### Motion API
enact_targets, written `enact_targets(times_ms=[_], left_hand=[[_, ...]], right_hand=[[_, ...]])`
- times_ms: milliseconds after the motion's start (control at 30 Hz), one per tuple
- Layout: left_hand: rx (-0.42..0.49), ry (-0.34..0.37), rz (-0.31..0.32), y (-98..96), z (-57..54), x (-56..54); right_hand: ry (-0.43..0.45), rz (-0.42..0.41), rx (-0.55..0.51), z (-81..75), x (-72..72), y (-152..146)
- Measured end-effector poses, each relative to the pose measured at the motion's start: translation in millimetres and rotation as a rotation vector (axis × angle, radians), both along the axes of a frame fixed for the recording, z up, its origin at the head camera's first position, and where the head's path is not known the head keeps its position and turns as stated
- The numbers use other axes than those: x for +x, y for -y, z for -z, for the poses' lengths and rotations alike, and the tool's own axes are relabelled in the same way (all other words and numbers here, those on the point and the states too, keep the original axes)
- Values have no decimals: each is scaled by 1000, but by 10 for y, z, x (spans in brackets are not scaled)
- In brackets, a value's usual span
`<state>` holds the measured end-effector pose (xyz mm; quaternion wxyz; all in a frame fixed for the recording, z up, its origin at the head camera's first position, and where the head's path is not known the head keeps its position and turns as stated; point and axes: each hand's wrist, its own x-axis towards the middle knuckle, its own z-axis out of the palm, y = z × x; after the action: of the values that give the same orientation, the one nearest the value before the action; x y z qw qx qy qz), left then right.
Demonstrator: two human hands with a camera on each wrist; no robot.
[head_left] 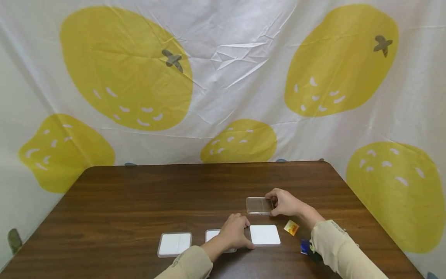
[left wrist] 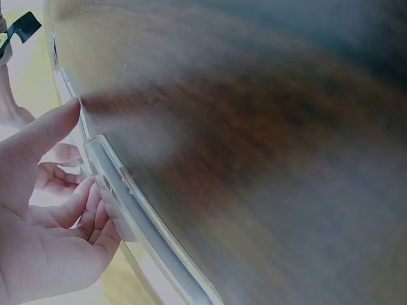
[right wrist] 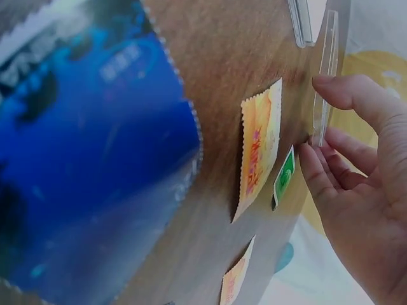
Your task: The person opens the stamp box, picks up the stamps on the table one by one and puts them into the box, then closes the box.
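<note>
My right hand pinches the right side of a clear plastic cover; thumb and fingers grip its edge in the right wrist view. Nearer to me, my left hand holds the left end of a clear case with a white insert, thumb by the near corner and fingers by the far one. A second white-filled case lies partly hidden behind the left hand. Close to the right forearm are an orange stamp and a blue stamp.
A third white-filled case lies at the left on the brown wooden table. Small green and orange stamps show in the right wrist view. A lemon-printed curtain hangs behind the table's far edge.
</note>
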<state>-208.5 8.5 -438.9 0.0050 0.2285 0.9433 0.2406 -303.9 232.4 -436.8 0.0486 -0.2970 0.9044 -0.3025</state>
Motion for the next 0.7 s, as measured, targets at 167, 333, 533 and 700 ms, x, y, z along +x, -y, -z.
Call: enact_targets(times_ms=[167,333,533,700], left_hand=[[3,-11,5,-6,-2,5],[6,-17,5,-12,1,13],[20,-16,2,2,14,24],[93,16,12,45,24,35]], right_hand=[[25,0,-8,-5,-6,2],[53,2,-6,-20,-4,-13],[88,13,-54,-94,71,-16],[142,13,-144,-150,182,17]])
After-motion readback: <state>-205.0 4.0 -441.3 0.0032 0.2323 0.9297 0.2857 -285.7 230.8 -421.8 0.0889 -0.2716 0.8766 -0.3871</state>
